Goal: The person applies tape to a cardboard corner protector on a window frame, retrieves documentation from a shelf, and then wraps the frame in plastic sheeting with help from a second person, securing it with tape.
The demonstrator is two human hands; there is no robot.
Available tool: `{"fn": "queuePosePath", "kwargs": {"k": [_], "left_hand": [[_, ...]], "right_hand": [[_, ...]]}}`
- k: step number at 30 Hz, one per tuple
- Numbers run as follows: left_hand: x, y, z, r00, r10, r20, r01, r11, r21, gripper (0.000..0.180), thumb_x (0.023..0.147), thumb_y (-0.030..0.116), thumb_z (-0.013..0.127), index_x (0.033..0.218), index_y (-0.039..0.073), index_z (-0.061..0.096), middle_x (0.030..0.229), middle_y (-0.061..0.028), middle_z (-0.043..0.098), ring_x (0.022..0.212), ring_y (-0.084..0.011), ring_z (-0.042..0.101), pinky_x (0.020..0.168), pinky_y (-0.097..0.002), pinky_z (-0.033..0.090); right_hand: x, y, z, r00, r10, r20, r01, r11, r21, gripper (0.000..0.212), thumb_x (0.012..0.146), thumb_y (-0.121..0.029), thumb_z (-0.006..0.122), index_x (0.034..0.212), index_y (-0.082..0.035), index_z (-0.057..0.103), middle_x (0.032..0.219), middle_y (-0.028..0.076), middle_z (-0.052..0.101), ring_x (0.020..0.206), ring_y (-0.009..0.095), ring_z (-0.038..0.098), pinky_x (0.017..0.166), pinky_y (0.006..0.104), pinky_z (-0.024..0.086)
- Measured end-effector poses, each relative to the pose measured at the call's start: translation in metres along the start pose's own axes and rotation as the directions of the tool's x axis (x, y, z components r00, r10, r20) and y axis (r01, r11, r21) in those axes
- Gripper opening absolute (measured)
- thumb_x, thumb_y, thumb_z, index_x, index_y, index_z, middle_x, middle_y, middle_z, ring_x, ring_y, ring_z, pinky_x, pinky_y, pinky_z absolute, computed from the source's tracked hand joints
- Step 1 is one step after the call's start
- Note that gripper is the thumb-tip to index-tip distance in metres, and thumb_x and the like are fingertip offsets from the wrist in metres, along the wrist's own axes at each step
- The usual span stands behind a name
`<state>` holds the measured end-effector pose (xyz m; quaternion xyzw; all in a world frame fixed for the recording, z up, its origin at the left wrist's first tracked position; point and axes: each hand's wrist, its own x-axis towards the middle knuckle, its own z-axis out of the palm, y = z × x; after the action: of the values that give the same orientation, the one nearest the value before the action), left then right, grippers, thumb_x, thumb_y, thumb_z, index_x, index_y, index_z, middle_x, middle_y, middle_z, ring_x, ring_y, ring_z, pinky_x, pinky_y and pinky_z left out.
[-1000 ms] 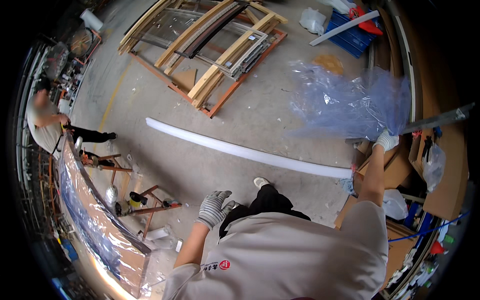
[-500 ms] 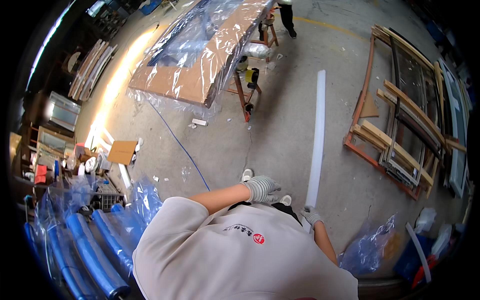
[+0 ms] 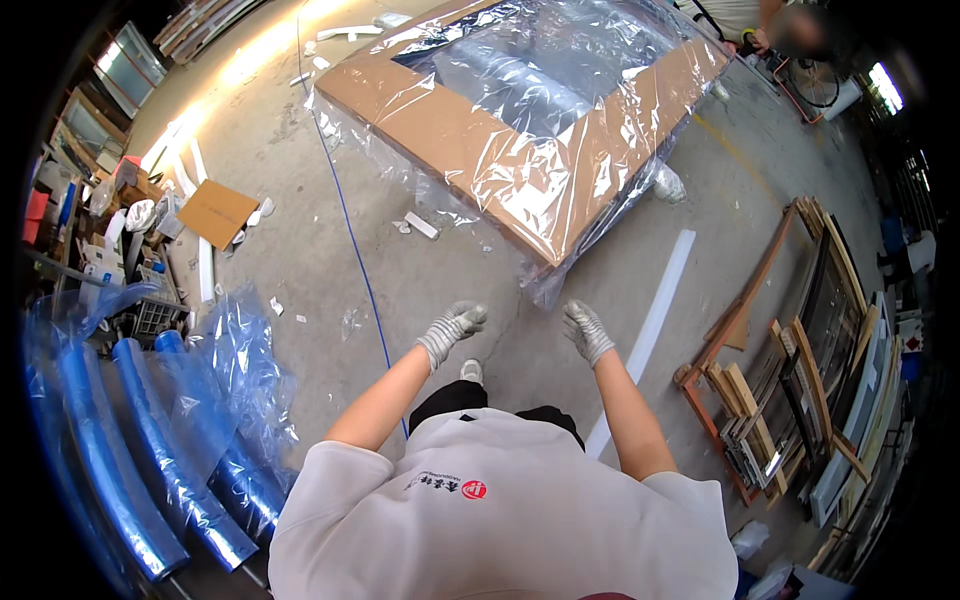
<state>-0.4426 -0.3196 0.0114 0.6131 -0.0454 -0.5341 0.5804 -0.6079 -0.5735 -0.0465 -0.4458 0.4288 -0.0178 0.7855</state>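
Note:
My left hand [image 3: 455, 331], in a grey-and-white striped glove, is raised in front of my body, its fingers loosely curved and nothing visible in them. My right hand [image 3: 586, 329], gloved alike, hovers level with it, also empty, fingers bent a little and apart. Just beyond both hands is the near corner of a large framed panel [image 3: 440, 143], edged with brown cardboard and wrapped in clear plastic film [image 3: 543, 287] that hangs loose at that corner. Neither hand appears to touch it. To the right of my right hand, a long white strip [image 3: 655, 315] lies on the floor.
Rolls of blue film [image 3: 120, 455] stand at lower left. A blue cord [image 3: 352, 230] crosses the floor on the left, near a cardboard piece [image 3: 217, 214] and clutter. Wooden and metal frames [image 3: 790, 380] are stacked on the right. Another person [image 3: 735, 22] is beyond the panel.
My right hand has come away from the white strip and moved forward. My left hand has moved left and forward. The wrapped panel now appears closer, and the view has turned.

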Motion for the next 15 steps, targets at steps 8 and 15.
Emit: {"fn": "queuePosePath", "kwargs": {"k": [8,15], "left_hand": [[0.15,0.085,-0.079,0.97,-0.03,-0.24,-0.085,0.887,-0.454,0.073,0.071,0.054,0.064,0.123,0.011,0.038,0.101,-0.0065,0.053,0.103,-0.0198,0.05,0.088,-0.0384,0.038],[0.189,0.083,-0.134,0.872,-0.252,-0.419,0.07,0.912,-0.403,0.092,0.06,0.057,0.07,0.128,0.007,0.034,0.131,-0.015,0.034,0.124,-0.0345,0.028,0.098,-0.0467,0.026]], "right_hand": [[0.041,0.0,0.047,0.966,-0.156,0.209,0.138,0.986,0.096,0.043,0.078,-0.029,0.064,0.107,-0.001,0.05,0.089,0.005,0.057,0.074,0.011,0.052,0.073,0.0269,0.045],[0.001,-0.014,0.037,0.988,-0.117,0.099,0.147,0.911,-0.385,0.022,0.087,-0.026,0.053,0.082,-0.005,0.056,0.059,-0.002,0.049,0.048,0.006,0.041,0.043,0.0207,0.032]]}}
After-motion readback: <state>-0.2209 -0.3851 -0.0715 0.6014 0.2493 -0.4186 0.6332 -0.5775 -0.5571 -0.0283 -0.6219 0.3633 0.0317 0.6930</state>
